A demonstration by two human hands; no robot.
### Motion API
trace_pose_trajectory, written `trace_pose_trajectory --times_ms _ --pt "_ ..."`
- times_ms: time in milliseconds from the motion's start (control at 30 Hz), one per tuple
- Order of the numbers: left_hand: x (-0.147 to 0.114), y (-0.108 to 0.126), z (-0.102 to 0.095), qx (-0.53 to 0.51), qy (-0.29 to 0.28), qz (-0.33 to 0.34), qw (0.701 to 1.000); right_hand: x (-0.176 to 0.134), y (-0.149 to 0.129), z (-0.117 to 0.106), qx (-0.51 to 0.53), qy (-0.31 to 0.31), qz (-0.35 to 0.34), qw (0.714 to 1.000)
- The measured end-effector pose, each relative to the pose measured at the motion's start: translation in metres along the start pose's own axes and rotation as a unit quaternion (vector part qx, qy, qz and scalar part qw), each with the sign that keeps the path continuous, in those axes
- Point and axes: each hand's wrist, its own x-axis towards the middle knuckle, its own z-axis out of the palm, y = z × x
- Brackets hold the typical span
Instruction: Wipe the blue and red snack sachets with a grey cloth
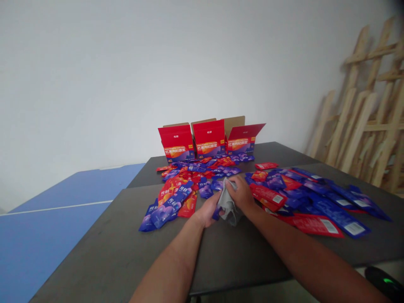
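Note:
My left hand (207, 211) is closed around a purple pouch (216, 213), which is mostly hidden by fingers and cloth. Pressed against that pouch is a crumpled grey cloth (229, 207), gripped by my right hand (241, 194). Both hands meet over the middle of the dark table (221, 261). To their left lies a loose heap of purple pouches (172, 207) and red pouches (188, 206). A larger pile of blue-purple pouches (331, 208) and red pouches (268, 196) spreads out on the right, close to my right forearm.
Three open red cartons (210, 143) stand in a row at the back, with more pouches (205, 168) strewn before them. A blue table with white lines (63, 223) adjoins on the left. Wooden frames (362, 118) lean against the wall at right. A black object with a green light (383, 282) sits lower right.

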Motion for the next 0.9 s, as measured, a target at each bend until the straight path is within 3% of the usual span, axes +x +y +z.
trace_pose_trajectory --times_ms 167,267,367,500,567,700,900 --pt "-0.004 0.008 -0.011 -0.089 -0.093 -0.035 0.991 0.007 0.022 -0.002 0.021 0.027 0.099 0.994" --pt "-0.004 0.016 -0.016 -0.198 -0.063 0.013 0.978 0.010 0.027 -0.005 0.029 0.036 0.126 0.991" --pt "-0.004 0.024 -0.017 -0.266 0.007 0.059 0.962 0.012 0.022 -0.009 0.049 0.015 0.067 0.996" --pt "-0.001 0.029 -0.019 -0.286 0.110 0.089 0.948 0.007 0.014 -0.013 0.075 -0.071 -0.052 0.993" --pt "0.001 0.030 -0.022 -0.281 0.135 0.107 0.944 0.004 0.011 -0.015 0.085 -0.109 -0.102 0.985" --pt "0.006 0.027 -0.027 -0.262 0.121 0.149 0.946 -0.001 0.007 -0.017 0.092 -0.165 -0.198 0.962" --pt "0.008 0.013 -0.016 -0.175 0.022 0.120 0.977 -0.005 0.005 -0.009 -0.005 -0.219 -0.263 0.940"
